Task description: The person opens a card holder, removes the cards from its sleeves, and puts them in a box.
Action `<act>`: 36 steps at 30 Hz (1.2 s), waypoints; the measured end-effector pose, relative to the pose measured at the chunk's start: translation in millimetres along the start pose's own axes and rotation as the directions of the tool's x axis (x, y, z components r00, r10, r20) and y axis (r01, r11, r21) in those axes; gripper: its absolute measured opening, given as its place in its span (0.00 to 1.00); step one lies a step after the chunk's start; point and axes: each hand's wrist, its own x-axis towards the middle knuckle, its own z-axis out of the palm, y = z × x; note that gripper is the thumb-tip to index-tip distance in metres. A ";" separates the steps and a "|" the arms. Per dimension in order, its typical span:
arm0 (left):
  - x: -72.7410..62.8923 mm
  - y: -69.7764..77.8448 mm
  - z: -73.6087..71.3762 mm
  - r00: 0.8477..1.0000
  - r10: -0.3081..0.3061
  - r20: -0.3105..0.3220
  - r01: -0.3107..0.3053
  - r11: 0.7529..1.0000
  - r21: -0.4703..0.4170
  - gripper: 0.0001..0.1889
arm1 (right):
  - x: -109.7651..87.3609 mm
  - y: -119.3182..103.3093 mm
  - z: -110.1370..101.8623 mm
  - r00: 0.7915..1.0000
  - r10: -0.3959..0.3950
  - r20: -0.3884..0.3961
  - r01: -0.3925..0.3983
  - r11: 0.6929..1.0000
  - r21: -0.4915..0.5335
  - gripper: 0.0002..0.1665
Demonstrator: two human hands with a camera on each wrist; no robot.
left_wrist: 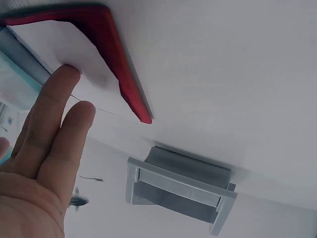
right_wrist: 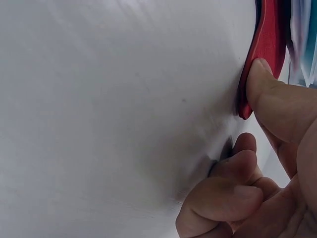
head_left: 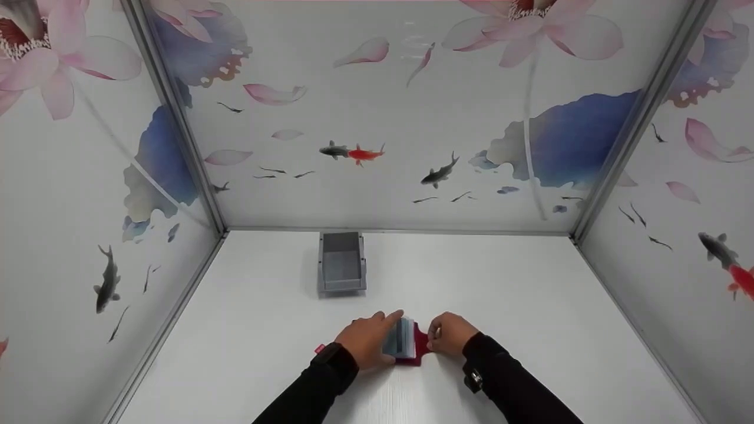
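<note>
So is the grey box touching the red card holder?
No, the head view shows bare white table between the grey box and the red card holder.

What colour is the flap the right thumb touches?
Red; the flap shows best in the right wrist view.

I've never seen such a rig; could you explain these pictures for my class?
No machine here: just a person's bare left hand and right hand. The wide picture is from a head-worn camera, the close ones from each wrist. On the white table are a small red booklet-like holder with pale bluish leaves and, farther off, an open rectangular grey plastic bin. The left hand rests on the holder; the right hand holds its red edge, thumb on top.
</note>
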 end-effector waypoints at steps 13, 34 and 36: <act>-7.9 -7.8 -2.5 0.998 0.054 0.026 -0.054 0.999 -0.007 0.39 | -4.1 -9.1 -1.5 1.000 0.029 -0.012 -0.029 1.000 -0.013 0.10; -21.5 -24.6 1.6 0.999 -0.030 -0.034 0.023 0.979 -0.202 0.30 | -3.3 -5.4 -0.5 1.000 -0.022 -0.010 0.022 1.000 0.014 0.10; -22.9 -24.7 1.8 0.998 -0.043 -0.042 0.034 0.981 -0.193 0.30 | -2.6 -4.7 0.2 1.000 -0.019 -0.008 0.019 1.000 0.013 0.10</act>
